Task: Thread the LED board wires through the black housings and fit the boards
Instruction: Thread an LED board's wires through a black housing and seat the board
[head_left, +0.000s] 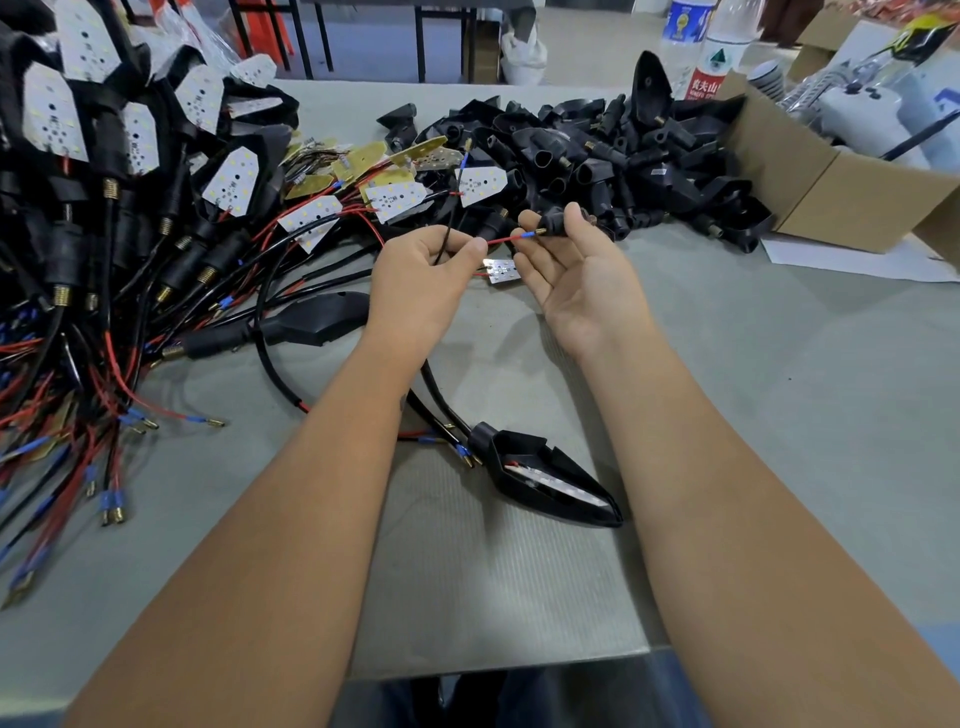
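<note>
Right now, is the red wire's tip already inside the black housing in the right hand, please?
Not yet in. The red wire tip sits just at the stem opening of the black housing, its blue and brass end fully visible.

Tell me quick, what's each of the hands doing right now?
Left hand: pinching the red wire and a black wire.
Right hand: holding a black housing at its fingertips.

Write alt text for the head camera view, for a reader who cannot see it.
Over a grey table, the left hand pinches a red wire and aims its tip at a small black housing held by the right hand. Piles of wired LED boards and loose housings lie behind.
</note>
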